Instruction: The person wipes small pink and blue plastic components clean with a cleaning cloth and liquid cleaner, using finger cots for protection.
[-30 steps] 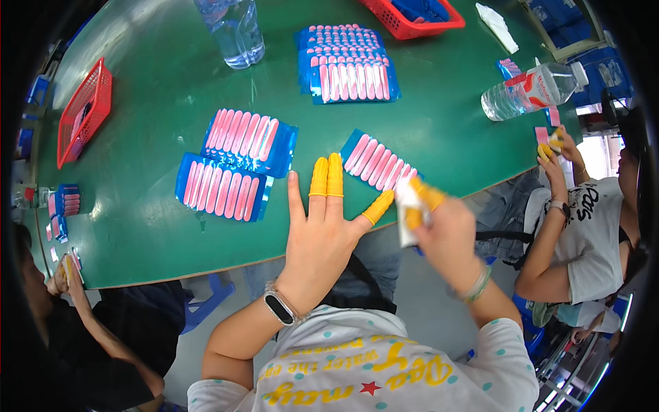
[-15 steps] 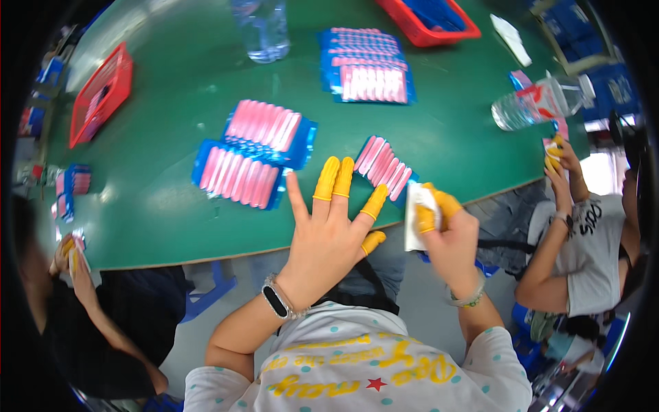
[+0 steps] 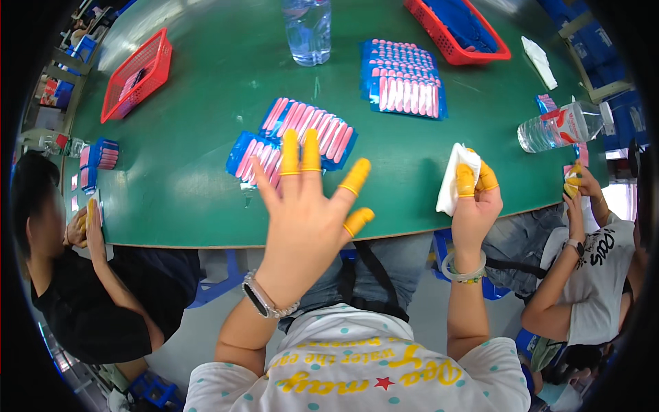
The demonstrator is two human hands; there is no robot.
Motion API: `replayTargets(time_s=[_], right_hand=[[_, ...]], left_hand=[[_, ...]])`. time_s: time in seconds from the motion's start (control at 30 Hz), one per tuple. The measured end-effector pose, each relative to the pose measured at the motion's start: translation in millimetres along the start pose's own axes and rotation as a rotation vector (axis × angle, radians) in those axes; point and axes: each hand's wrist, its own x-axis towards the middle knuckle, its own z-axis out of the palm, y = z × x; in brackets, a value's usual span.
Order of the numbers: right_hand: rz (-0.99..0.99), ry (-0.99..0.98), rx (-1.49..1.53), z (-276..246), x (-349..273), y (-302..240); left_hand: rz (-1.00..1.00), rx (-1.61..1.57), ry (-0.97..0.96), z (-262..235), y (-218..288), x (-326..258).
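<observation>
My left hand [image 3: 305, 216] is raised over the near edge of the green table [image 3: 206, 172], fingers spread wide, with yellow rubber cots on several fingertips; it holds nothing. My right hand [image 3: 473, 202], also wearing yellow finger cots, pinches a white cloth [image 3: 454, 177] upright near the table's edge. Just beyond my left hand lie blue packs of pink sticks [image 3: 302, 137], partly hidden by my fingers.
A stack of more blue-and-pink packs [image 3: 405, 86] lies further back. Water bottles stand at the far middle [image 3: 307, 31] and lie at the right [image 3: 563, 127]. Red baskets sit at the far left [image 3: 137, 75] and far right [image 3: 456, 31]. Seated people flank me at left [image 3: 75, 275] and right [image 3: 590, 261].
My left hand has risen closer to the camera and spread wider. My right hand has moved right and up, with the white cloth now held upright.
</observation>
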Motion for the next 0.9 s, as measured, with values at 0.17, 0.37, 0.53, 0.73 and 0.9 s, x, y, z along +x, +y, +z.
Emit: replayTargets(time_s=[0.17,0.37,0.53,0.73,0.9], right_hand=[[-0.054,0.049,0.05,1.1,-3.9,8.3],[-0.097,0.002,-0.081,1.3,-3.6,5.3],[-0.13,0.014,-0.068,0.3,-6.8,9.7],[-0.158,0.002,-0.082,0.1,-6.8,12.1],[-0.159,0.013,-0.08,1.0,-7.6,10.4]], left_hand=[[-0.049,0.05,0.053,-1.9,-3.2,15.7],[-0.153,0.166,-0.076,-17.0,-39.3,23.4],[-0.082,0.148,-0.035,-14.2,-26.4,16.5],[-0.172,0.257,0.032,-17.8,-46.3,26.8],[-0.222,0.062,-0.06,-9.3,-64.9,31.3]])
